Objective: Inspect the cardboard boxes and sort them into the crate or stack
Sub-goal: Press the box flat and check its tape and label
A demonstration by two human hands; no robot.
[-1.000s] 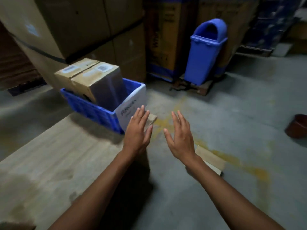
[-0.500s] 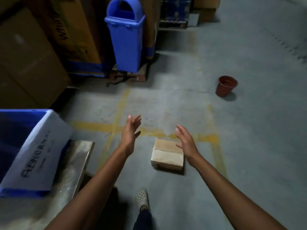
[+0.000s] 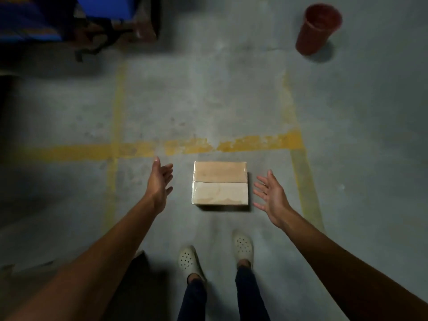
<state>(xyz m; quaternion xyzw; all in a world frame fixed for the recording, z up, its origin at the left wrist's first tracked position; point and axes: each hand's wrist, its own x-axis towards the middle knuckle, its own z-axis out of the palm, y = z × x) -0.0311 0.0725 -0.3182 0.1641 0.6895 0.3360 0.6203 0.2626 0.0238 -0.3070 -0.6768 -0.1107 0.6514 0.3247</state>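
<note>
A small taped cardboard box [image 3: 220,184] lies flat on the concrete floor, just below a yellow painted line. My left hand [image 3: 159,181] hovers to the left of it, fingers straight, palm facing the box, a short gap between them. To the box's right is my right hand [image 3: 271,195], fingers spread and palm turned toward it, also not touching. Neither hand holds anything. The blue crate is out of view.
A red-brown plastic pot [image 3: 317,28] stands on the floor at the upper right. A blue bin's base on a wooden pallet [image 3: 139,26] sits at the upper left. Yellow floor lines [image 3: 259,142] cross the concrete. My feet in pale clogs [image 3: 242,247] stand just behind the box.
The view has swung from the crate on the platform down to the floor. Both hands have lowered and spread to either side of the small box.
</note>
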